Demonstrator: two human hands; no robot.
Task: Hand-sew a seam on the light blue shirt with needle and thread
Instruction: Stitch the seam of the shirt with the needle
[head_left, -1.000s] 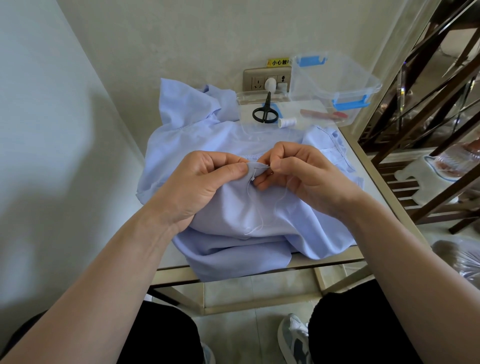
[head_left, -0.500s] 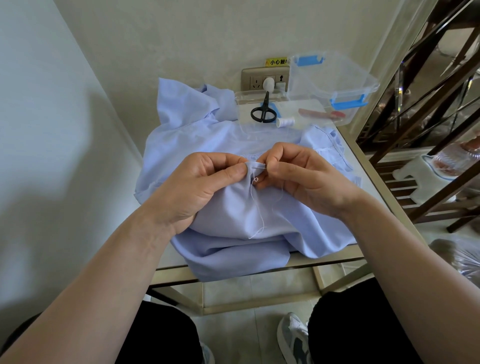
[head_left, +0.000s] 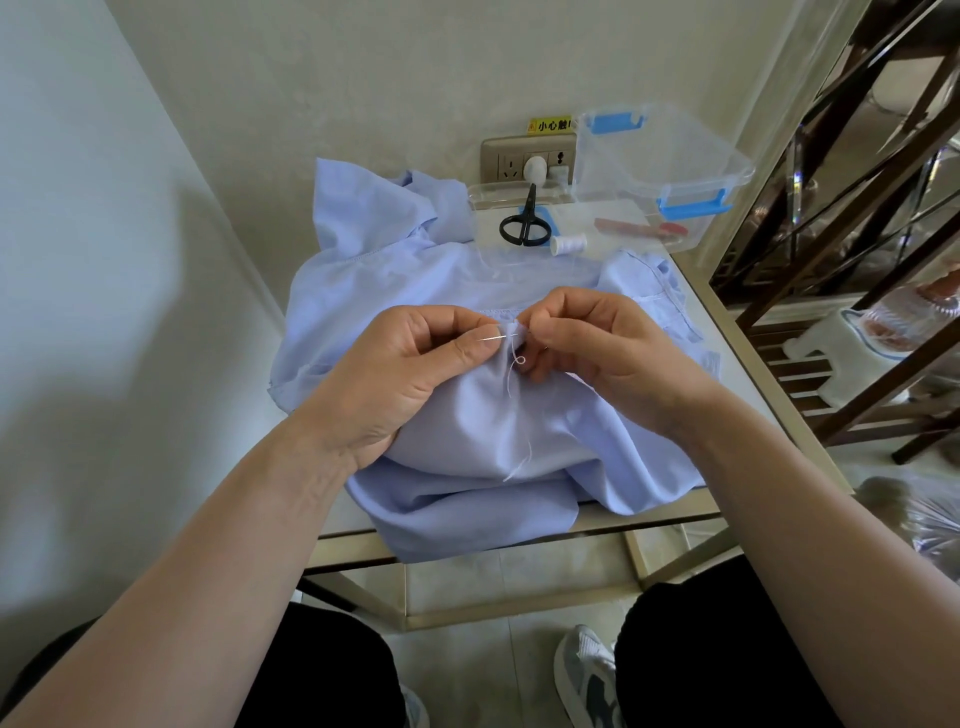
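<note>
Pinched one small fold of the light blue shirt (head_left: 467, 415), heaped on the table (head_left: 649, 522), with both left hand (head_left: 410, 364) and right hand (head_left: 597, 348); needle (head_left: 492, 338) tip by the left thumb, thread (head_left: 514, 405) dangling. Behind, on a clear lid (head_left: 483, 195), lay scissors (head_left: 524, 226) and spool (head_left: 569, 244), beside a tilted clear box (head_left: 675, 150).

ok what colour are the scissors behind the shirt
The scissors are black, clearest in the head view.

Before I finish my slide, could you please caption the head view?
Left hand pinches shirt fold; right hand holds needle through it.
</note>
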